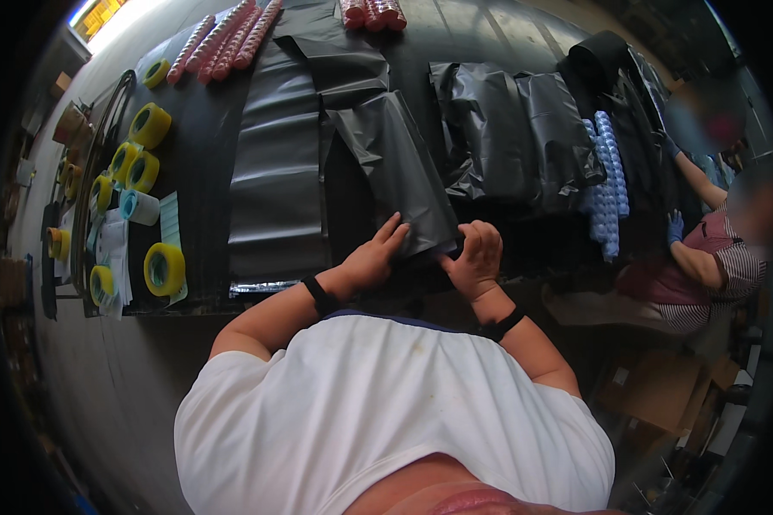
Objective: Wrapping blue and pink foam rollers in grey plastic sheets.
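Note:
A narrow folded piece of glossy black plastic (404,172) lies at a slant on the dark table, its near end between my hands. My left hand (374,257) rests on its left near edge with the fingers stretched out. On the right near corner, my right hand (477,262) has curled fingers and a thumb closed on the plastic. Whether anything is wrapped inside cannot be seen. Left of it, a long strip of black plastic sheet (279,163) runs across the table, and another black piece (348,73) overlaps it farther back.
Rolls of yellow tape (164,268) and papers (113,245) lie at the left. Pink wrapped tubes (223,43) are at the back. To the right are black plastic bundles (489,129), blue bubbly tubes (608,180) and a co-worker wearing blue gloves (676,227). Cardboard boxes (657,390) stand lower right.

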Tool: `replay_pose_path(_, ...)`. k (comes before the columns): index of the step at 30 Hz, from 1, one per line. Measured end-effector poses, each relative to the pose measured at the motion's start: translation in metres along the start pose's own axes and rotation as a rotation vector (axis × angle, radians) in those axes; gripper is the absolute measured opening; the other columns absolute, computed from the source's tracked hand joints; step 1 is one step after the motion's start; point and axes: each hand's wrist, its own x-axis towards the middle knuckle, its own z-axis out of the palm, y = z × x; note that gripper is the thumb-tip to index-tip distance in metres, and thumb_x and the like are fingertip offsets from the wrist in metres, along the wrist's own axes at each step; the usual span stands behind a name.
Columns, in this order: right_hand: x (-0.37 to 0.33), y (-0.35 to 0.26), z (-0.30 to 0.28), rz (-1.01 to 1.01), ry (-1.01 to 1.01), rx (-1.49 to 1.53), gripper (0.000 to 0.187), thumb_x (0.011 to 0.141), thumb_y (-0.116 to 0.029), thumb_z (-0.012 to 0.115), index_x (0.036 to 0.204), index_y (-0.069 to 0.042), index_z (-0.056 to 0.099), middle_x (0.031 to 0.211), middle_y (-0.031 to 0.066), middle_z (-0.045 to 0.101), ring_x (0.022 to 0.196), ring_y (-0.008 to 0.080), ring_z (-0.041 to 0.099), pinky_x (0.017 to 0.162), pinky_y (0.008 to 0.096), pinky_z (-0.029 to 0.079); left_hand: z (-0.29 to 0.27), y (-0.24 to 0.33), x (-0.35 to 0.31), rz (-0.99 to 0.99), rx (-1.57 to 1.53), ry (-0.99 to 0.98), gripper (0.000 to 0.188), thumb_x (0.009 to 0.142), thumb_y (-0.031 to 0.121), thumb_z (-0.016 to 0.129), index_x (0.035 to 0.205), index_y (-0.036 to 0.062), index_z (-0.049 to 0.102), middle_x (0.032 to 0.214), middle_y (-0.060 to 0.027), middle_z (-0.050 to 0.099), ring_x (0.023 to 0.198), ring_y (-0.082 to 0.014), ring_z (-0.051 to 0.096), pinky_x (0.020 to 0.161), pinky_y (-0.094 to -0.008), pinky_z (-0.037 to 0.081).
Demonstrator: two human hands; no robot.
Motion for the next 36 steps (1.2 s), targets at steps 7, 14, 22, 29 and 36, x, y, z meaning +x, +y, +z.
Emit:
replay_pose_path(7, 0.015, 0.014, 0.033, 0.199, -0.375, 0.074, 0.073, 0.085, -0.015, 0.063, 0.150, -0.023, 0.031, 0.137, 0.0160, 0.051, 0.101, 0.0375, 0.064, 0.085, 0.0449, 0.053, 0.007, -0.009, 0.007, 0.125, 0.000, 0.089, 0.076, 0.075, -0.001, 0.063, 0.145, 0.0015, 0.033, 0.155, -0.0257, 0.024, 0.130, -0.0452, 0.044, 0.105, -0.0439, 0.044)
replay_pose_path(14, 0.032, -0.003, 0.035, 0.245, -0.489, 0.201, 0.072, 0.086, -0.004, 0.049, 0.153, -0.021, 0.028, 0.128, 0.0189, 0.053, 0.108, 0.0348, 0.062, 0.090, 0.0447, 0.051, 0.010, -0.032, -0.007, 0.181, 0.034, 0.136, 0.085, 0.070, -0.008, 0.057, 0.148, -0.0029, 0.024, 0.156, -0.0252, 0.023, 0.141, -0.0426, 0.030, 0.114, -0.0414, 0.032)
replay_pose_path(22, 0.027, 0.012, 0.040, 0.413, -0.521, 0.270, 0.067, 0.087, -0.004, 0.048, 0.150, -0.019, 0.033, 0.128, 0.0164, 0.054, 0.108, 0.0365, 0.061, 0.091, 0.0444, 0.051, 0.010, -0.022, -0.006, 0.202, 0.070, 0.132, 0.084, 0.071, -0.008, 0.058, 0.148, -0.0031, 0.024, 0.156, -0.0252, 0.024, 0.142, -0.0415, 0.029, 0.116, -0.0407, 0.030)
replay_pose_path(29, 0.027, 0.013, 0.046, 0.461, -0.438, 0.274, 0.066, 0.087, -0.002, 0.047, 0.150, -0.018, 0.034, 0.125, 0.0195, 0.056, 0.106, 0.0390, 0.061, 0.089, 0.0442, 0.051, 0.009, -0.017, -0.007, 0.189, 0.056, 0.109, 0.085, 0.069, -0.009, 0.058, 0.147, -0.0033, 0.026, 0.156, -0.0251, 0.023, 0.142, -0.0411, 0.028, 0.115, -0.0398, 0.030)
replay_pose_path(36, 0.010, 0.005, 0.018, 0.545, -0.642, 0.290, 0.074, 0.083, -0.005, 0.052, 0.153, -0.017, 0.028, 0.115, 0.0199, 0.061, 0.104, 0.0398, 0.062, 0.088, 0.0439, 0.051, 0.005, -0.008, -0.033, 0.108, 0.130, 0.086, 0.085, 0.069, -0.007, 0.059, 0.147, 0.0001, 0.027, 0.158, -0.0177, 0.024, 0.136, -0.0386, 0.040, 0.107, -0.0398, 0.041)
